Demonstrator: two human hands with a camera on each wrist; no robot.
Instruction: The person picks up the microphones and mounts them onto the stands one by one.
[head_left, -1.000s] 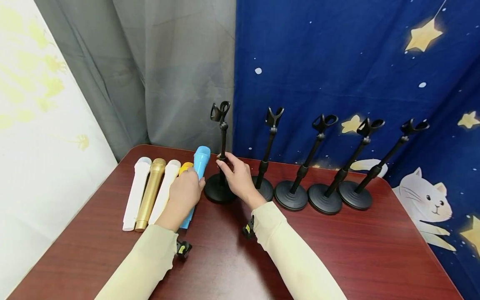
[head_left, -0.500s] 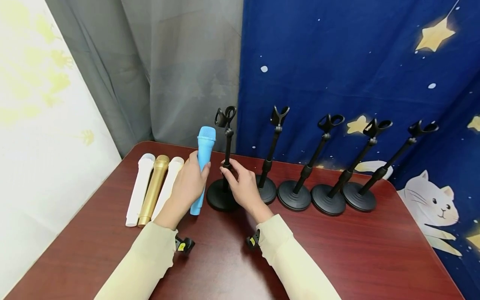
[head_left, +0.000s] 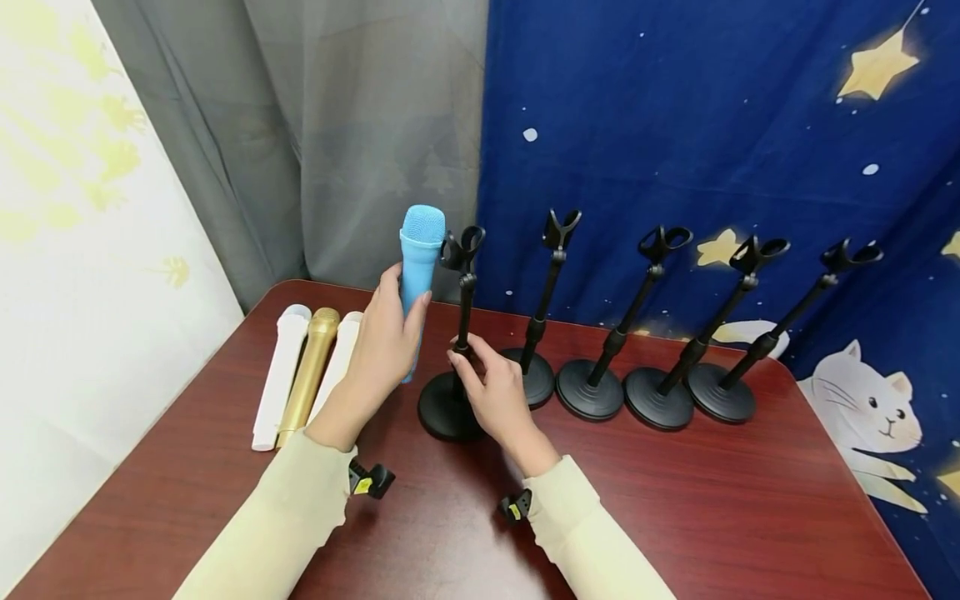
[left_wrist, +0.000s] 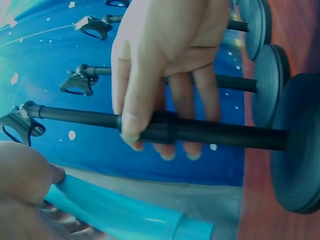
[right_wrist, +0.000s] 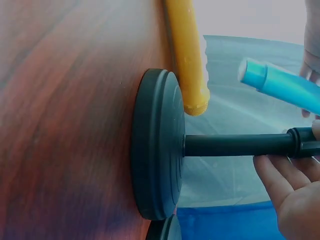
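Observation:
My left hand [head_left: 382,337] grips a light blue microphone [head_left: 422,254] by its body, head up and lower end off the table. The microphone's head is beside the black clip [head_left: 462,248] on top of the leftmost microphone stand [head_left: 463,312]. The fingers and thumb of my right hand [head_left: 501,393] hold that stand's pole at its collar. In the left wrist view, the thumb of the right hand [left_wrist: 165,45] lies across the collar, fingers behind it. The stand's round base [right_wrist: 157,145] rests on the table in the right wrist view.
Two white microphones [head_left: 279,379] and a gold microphone [head_left: 309,375] lie side by side at left. A yellow microphone [right_wrist: 190,60] lies near the base, hidden by my left arm in the head view. Several more black stands [head_left: 590,390] line the table's [head_left: 675,517] back right.
My left hand has lifted the blue microphone off the table, up and rightward to the stand's clip. The held stand has come slightly nearer, with my right hand still on its pole.

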